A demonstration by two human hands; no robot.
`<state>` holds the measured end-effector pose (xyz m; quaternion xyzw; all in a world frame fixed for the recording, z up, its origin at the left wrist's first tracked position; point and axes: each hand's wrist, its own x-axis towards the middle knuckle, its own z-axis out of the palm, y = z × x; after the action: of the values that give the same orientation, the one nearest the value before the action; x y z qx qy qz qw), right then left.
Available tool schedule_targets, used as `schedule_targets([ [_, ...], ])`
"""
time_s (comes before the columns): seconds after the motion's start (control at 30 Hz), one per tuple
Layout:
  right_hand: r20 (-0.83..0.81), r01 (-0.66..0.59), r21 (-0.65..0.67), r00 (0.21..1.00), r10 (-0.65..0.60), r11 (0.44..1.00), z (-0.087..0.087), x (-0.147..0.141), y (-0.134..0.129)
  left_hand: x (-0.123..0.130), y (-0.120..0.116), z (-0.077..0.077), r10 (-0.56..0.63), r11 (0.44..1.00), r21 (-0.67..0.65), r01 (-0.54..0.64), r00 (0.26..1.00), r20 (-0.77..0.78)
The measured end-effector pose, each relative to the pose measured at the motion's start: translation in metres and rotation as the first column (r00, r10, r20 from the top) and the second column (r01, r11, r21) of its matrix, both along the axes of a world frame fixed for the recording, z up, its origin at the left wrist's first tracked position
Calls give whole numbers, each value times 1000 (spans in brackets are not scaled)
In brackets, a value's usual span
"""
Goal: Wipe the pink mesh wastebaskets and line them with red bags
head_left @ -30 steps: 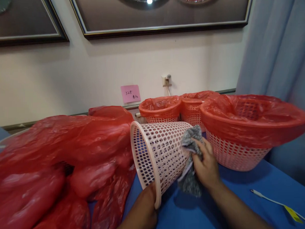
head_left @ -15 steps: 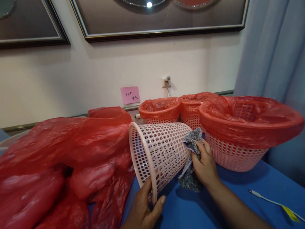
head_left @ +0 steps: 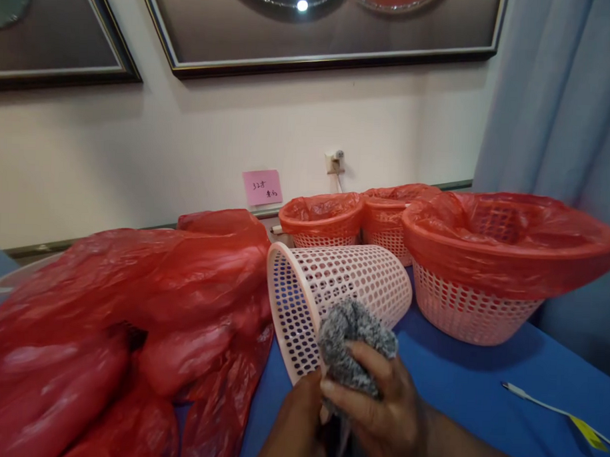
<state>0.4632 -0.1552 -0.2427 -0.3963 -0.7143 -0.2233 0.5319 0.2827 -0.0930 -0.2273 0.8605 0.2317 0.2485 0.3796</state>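
A pale pink perforated basket [head_left: 368, 274] lies on its side on the blue table, its mouth turned to the left. My left hand [head_left: 301, 422] is closed on the basket's rim at the lower edge. In my right hand [head_left: 383, 404] is a bunched grey cloth [head_left: 354, 340], which lies against the basket's side near the rim. The two hands are close together, and the fingertips of my left hand are partly hidden.
Red plastic bags [head_left: 132, 302] are heaped at the left. Behind stand two bag-lined baskets [head_left: 322, 219], with a larger lined basket [head_left: 477, 301] at the right. A white cable [head_left: 539, 400] with a yellow tag lies at the right on the blue table [head_left: 444, 380].
My right hand has moved with the cloth from the basket's base end down and left to its rim, beside my left hand. The basket has turned slightly, its base end shifting right.
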Motion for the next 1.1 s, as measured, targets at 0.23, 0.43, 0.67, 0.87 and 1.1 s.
schedule_targets([
  [0.23, -438, 234, -223, 843, -312, 946, 1, 49, 37, 6, -1, 19, 15, 999, -53, -14, 1000, 16],
  [0.43, -577, 265, -293, 717, -391, 919, -1, 71, 54, 9, 0, 18, -22, 993, -114, 24, 1000, 19],
  [0.67, -67, 17, -77, 997, -23, 997, 2, 9, 3, 3, 1, 4, 29, 997, -75, -29, 1000, -4],
  [0.87, -277, 127, -170, 945, -171, 977, 3, 25, 18, 6, 3, 7, 21, 996, -84, -22, 1000, -12],
  [1.1, -550, 254, -287, 746, -376, 924, 2, 68, 49, 7, 6, 0, 55, 990, -136, -47, 997, 58],
])
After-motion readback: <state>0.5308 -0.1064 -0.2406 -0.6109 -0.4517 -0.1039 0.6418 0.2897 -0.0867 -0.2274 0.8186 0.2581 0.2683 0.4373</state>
